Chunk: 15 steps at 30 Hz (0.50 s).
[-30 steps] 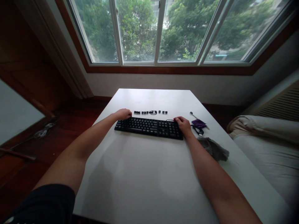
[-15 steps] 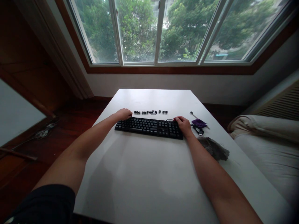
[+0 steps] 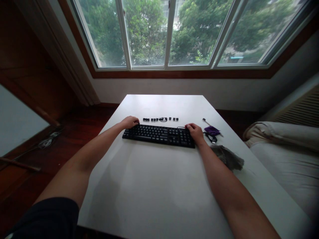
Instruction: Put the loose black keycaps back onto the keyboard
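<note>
A black computer keyboard lies on the white table, slightly angled. My left hand is over its far left corner, fingers curled together; whatever they pinch is too small or hidden to make out. At the far right corner, my right hand is closed on the keyboard, thumb and index finger at its back edge. Just behind the keyboard runs a row of several small black keycaps, with a dark tool with a wire loop among them.
Right of the keyboard lie a thin brush, a purple cloth, a coiled black USB cable and a grey rag. The white table faces a window. A sofa stands at the right.
My left hand has shifted slightly left along the keyboard's back edge. My right hand stays at its corner, and the keycaps have kept their places.
</note>
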Available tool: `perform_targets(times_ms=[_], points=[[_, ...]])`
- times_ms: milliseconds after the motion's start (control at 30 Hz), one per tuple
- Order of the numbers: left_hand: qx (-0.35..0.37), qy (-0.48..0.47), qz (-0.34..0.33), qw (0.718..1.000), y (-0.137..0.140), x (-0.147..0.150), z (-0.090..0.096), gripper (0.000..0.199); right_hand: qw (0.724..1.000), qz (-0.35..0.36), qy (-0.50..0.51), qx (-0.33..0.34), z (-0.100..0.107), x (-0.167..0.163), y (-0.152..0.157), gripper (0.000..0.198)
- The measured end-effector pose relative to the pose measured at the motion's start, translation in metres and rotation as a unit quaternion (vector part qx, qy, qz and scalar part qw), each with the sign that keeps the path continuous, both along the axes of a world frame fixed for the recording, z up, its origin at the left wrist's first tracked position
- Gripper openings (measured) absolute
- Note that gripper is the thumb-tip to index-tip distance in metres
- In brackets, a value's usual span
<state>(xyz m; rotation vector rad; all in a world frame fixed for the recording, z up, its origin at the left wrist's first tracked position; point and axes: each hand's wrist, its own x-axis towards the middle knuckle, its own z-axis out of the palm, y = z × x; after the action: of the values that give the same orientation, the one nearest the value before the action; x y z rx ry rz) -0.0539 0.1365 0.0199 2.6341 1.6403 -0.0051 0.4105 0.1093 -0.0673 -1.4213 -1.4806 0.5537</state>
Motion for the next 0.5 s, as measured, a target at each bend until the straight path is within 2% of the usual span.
perform_targets(times_ms=[133, 300, 500], points=[[0.007, 0.016, -0.005, 1.000, -0.003, 0.004, 0.000, 0.029, 1.000, 0.000, 0.008, -0.005, 0.001, -0.001, -0.001, 0.040], [0.034, 0.091, -0.044, 0.994, -0.010, 0.013, 0.005, 0.028, 1.000, 0.001, 0.009, -0.003, 0.002, -0.002, -0.002, 0.040], [0.021, 0.123, -0.053, 0.991, -0.013, 0.019, 0.013, 0.027, 1.000, -0.001, 0.005, -0.006, 0.002, -0.001, -0.001, 0.042]])
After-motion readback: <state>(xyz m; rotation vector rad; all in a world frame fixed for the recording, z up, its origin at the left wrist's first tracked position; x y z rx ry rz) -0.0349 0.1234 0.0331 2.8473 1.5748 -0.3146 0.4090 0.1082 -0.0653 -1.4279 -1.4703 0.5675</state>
